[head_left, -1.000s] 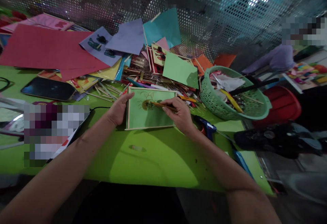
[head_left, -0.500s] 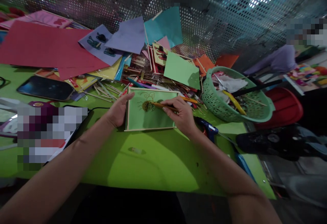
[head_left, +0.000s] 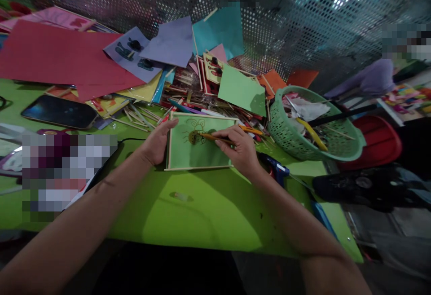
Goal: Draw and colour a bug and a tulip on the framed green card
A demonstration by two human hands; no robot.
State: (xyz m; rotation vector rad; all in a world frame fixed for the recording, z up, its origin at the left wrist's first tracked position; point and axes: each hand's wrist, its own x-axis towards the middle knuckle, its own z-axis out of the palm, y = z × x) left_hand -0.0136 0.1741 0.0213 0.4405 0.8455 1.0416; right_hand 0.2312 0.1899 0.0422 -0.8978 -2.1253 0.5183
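Observation:
A green card in a thin wooden frame (head_left: 198,158) lies flat on the lime-green table (head_left: 188,214), with a line drawing of an insect on it. My left hand (head_left: 157,142) rests against the frame's left edge, thumb on the top corner. My right hand (head_left: 237,149) grips a thin brush (head_left: 213,137) like a pen. The brush tip touches a brown-yellow round spot (head_left: 193,137) in the drawing.
Coloured paper sheets (head_left: 60,61), sticks and pencils pile up behind the frame. A phone (head_left: 59,112) lies at left. A green plastic basket (head_left: 313,129) of tools stands at right, a blue glue gun (head_left: 276,169) by my right wrist. Another person's sleeve (head_left: 367,81) shows far right.
The brush tip has stayed on the round spot with only a small shift. Both hands keep their places; the view has tilted slightly.

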